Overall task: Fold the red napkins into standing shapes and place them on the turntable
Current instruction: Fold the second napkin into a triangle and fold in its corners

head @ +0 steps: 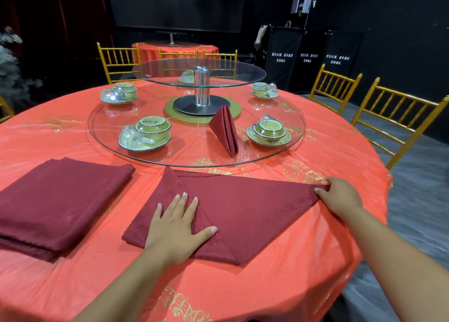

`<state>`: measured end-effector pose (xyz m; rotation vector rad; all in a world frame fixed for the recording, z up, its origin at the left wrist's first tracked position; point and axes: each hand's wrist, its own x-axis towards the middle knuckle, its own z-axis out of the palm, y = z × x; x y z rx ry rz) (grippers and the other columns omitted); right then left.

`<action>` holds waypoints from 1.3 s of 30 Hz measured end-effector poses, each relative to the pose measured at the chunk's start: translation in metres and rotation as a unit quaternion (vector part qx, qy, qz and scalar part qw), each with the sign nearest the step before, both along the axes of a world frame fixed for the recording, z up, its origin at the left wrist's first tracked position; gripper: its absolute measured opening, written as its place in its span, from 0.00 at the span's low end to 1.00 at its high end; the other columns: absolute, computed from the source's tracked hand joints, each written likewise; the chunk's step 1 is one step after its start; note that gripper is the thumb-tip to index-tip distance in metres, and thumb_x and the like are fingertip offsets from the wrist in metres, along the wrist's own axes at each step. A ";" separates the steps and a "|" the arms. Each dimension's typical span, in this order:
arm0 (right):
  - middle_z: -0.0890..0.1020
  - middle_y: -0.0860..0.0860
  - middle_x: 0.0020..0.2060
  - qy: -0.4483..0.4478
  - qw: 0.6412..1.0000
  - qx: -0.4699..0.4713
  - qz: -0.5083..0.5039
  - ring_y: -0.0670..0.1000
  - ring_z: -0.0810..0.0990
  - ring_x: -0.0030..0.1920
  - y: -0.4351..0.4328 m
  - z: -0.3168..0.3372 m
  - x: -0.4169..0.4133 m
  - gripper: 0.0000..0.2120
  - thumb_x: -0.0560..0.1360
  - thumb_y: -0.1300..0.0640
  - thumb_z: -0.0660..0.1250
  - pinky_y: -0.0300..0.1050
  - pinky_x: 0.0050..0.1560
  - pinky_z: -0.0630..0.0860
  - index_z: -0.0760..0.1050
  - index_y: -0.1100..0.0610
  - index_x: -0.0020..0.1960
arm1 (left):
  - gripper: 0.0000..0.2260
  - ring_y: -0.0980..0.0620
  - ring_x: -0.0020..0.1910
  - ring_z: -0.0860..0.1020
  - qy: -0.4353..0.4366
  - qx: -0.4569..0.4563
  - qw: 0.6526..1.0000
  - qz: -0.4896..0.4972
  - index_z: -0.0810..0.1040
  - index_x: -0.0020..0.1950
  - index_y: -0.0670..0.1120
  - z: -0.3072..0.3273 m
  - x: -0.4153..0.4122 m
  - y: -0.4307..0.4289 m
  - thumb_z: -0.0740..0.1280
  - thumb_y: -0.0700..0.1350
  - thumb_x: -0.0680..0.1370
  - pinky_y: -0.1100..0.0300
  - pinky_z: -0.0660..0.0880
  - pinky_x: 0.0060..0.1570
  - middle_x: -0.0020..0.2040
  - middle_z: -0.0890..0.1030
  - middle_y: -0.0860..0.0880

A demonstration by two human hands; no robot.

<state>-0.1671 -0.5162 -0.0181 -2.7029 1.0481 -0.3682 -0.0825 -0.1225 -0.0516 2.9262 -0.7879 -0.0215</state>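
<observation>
Left hand (176, 227) is pressing flat, fingers spread, on the partly folded red napkin (255, 210) lying on the tablecloth (243, 285); right hand (340, 197) is pinching its right corner. Beyond, a folded napkin (224, 129) is standing on the glass turntable (189, 150).

Banquet room of a restaurant, dressed for group dining. Large round table (243, 285) under an orange-red cloth printed in gold; two-tier glass turntable (189, 152) on a metal post at its centre; wrapped bowl-and-saucer sets (148, 133) spaced around the glass; a red napkin (224, 129) folded upright on the lower tier; gold spindle-back chairs (398, 112) ringing the table. Behind: a second table (150, 50) in the same cloth; a large dark screen (177, 5); black walls; black draped stands (284, 54) with white Chinese lettering.
</observation>
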 end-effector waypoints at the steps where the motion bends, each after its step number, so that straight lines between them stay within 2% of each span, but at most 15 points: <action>1: 0.80 0.59 0.54 -0.010 1.000 0.002 0.003 0.62 0.76 0.56 -0.001 0.000 0.001 0.16 0.73 0.50 0.69 0.52 0.51 0.75 0.77 0.58 0.57 | 0.49 0.55 0.76 0.37 0.000 0.000 1.000 0.000 0.41 0.78 0.57 0.000 0.000 0.000 0.31 0.79 0.62 0.46 0.38 0.74 0.79 0.40 0.53; 5: 0.81 0.58 0.48 -0.034 0.999 0.008 0.016 0.60 0.77 0.51 -0.005 0.003 0.002 0.10 0.71 0.54 0.72 0.50 0.46 0.74 0.80 0.57 0.50 | 0.48 0.55 0.76 0.37 0.000 0.000 1.000 0.000 0.41 0.78 0.57 0.000 0.000 0.000 0.31 0.79 0.62 0.47 0.37 0.74 0.79 0.40 0.53; 8: 0.80 0.57 0.45 -0.036 0.999 0.006 0.032 0.60 0.77 0.49 -0.004 0.008 0.003 0.06 0.69 0.57 0.74 0.48 0.42 0.71 0.78 0.56 0.42 | 0.48 0.55 0.76 0.37 -0.002 0.000 1.000 0.001 0.41 0.78 0.57 -0.001 0.000 0.000 0.31 0.79 0.62 0.47 0.37 0.74 0.79 0.40 0.53; 11: 0.77 0.54 0.38 -0.080 0.995 0.046 0.027 0.59 0.76 0.45 0.001 0.016 0.008 0.10 0.70 0.58 0.72 0.47 0.38 0.64 0.71 0.54 0.36 | 0.48 0.55 0.77 0.38 -0.003 -0.001 1.000 0.002 0.41 0.78 0.57 -0.001 0.000 0.000 0.31 0.79 0.62 0.47 0.37 0.74 0.79 0.41 0.53; 14: 0.76 0.53 0.34 -0.133 0.978 0.151 0.053 0.56 0.76 0.40 0.018 0.029 0.019 0.10 0.70 0.60 0.73 0.46 0.37 0.65 0.71 0.56 0.37 | 0.49 0.55 0.77 0.39 -0.009 0.006 1.000 0.002 0.42 0.78 0.56 -0.001 0.000 0.000 0.30 0.79 0.61 0.47 0.38 0.74 0.79 0.41 0.52; 17: 0.76 0.52 0.31 -0.142 0.923 0.327 0.142 0.50 0.76 0.31 0.051 0.044 0.030 0.11 0.70 0.65 0.72 0.40 0.31 0.72 0.71 0.56 0.38 | 0.49 0.55 0.77 0.39 -0.010 0.007 1.000 0.004 0.42 0.78 0.56 -0.001 -0.001 -0.001 0.30 0.78 0.61 0.47 0.39 0.75 0.79 0.42 0.52; 19: 0.76 0.50 0.29 -0.125 0.887 0.395 0.205 0.46 0.76 0.28 0.080 0.053 0.039 0.09 0.71 0.67 0.71 0.39 0.31 0.73 0.73 0.56 0.42 | 0.49 0.55 0.77 0.39 -0.008 0.003 1.000 0.004 0.42 0.78 0.56 0.000 -0.001 -0.001 0.30 0.78 0.61 0.47 0.38 0.74 0.79 0.42 0.52; 21: 0.77 0.49 0.29 -0.102 0.857 0.429 0.268 0.46 0.77 0.29 0.111 0.057 0.053 0.07 0.72 0.68 0.69 0.40 0.34 0.75 0.75 0.57 0.44 | 0.49 0.55 0.77 0.38 -0.004 0.000 1.000 0.005 0.43 0.78 0.56 0.001 -0.001 -0.002 0.31 0.78 0.62 0.46 0.37 0.74 0.79 0.41 0.52; 24: 0.77 0.50 0.32 -0.049 0.835 0.429 0.340 0.44 0.78 0.30 0.157 0.054 0.076 0.08 0.74 0.70 0.67 0.38 0.35 0.77 0.77 0.58 0.41 | 0.47 0.55 0.77 0.38 0.000 -0.002 1.000 0.004 0.42 0.78 0.56 0.001 -0.001 -0.002 0.34 0.78 0.64 0.46 0.37 0.74 0.79 0.41 0.52; 28: 0.79 0.54 0.38 -0.018 0.829 0.418 0.371 0.41 0.77 0.31 0.201 0.039 0.108 0.08 0.74 0.68 0.67 0.32 0.32 0.74 0.77 0.58 0.39 | 0.47 0.55 0.76 0.37 0.003 0.000 1.000 0.000 0.44 0.78 0.55 0.002 -0.002 -0.002 0.35 0.78 0.65 0.46 0.35 0.74 0.79 0.41 0.51; 31: 0.81 0.57 0.40 -0.036 0.826 0.431 0.362 0.42 0.77 0.32 0.221 0.028 0.127 0.05 0.75 0.66 0.65 0.33 0.37 0.75 0.79 0.61 0.45 | 0.49 0.54 0.76 0.37 0.001 -0.003 1.000 -0.001 0.45 0.79 0.50 0.003 -0.003 -0.002 0.35 0.78 0.65 0.45 0.35 0.74 0.79 0.42 0.50; 33: 0.83 0.62 0.46 -0.058 0.811 0.476 0.336 0.47 0.81 0.39 0.230 0.022 0.139 0.09 0.76 0.68 0.61 0.34 0.43 0.77 0.80 0.64 0.50 | 0.50 0.54 0.76 0.37 -0.007 -0.013 1.000 0.005 0.39 0.78 0.47 0.002 -0.003 -0.002 0.35 0.78 0.65 0.45 0.36 0.74 0.79 0.41 0.50; 35: 0.82 0.63 0.51 -0.076 0.805 0.494 0.320 0.51 0.82 0.47 0.234 0.018 0.149 0.13 0.76 0.69 0.58 0.34 0.48 0.77 0.79 0.66 0.54 | 0.49 0.55 0.76 0.37 -0.012 -0.028 0.999 0.010 0.32 0.76 0.48 0.000 -0.004 -0.001 0.36 0.78 0.65 0.46 0.36 0.74 0.79 0.39 0.51; 37: 0.82 0.62 0.54 -0.083 0.810 0.484 0.320 0.54 0.81 0.55 0.235 0.014 0.157 0.16 0.75 0.70 0.56 0.37 0.55 0.76 0.78 0.66 0.58 | 0.45 0.54 0.76 0.36 -0.015 -0.035 0.999 0.007 0.29 0.74 0.53 -0.001 -0.005 -0.001 0.36 0.78 0.66 0.46 0.35 0.73 0.78 0.37 0.51; 39: 0.81 0.60 0.56 -0.085 0.818 0.468 0.324 0.53 0.79 0.58 0.234 0.010 0.161 0.18 0.75 0.70 0.55 0.40 0.61 0.73 0.77 0.65 0.60 | 0.39 0.53 0.76 0.35 -0.015 -0.032 0.999 -0.005 0.28 0.71 0.62 0.000 -0.006 0.000 0.35 0.78 0.66 0.46 0.33 0.72 0.78 0.35 0.49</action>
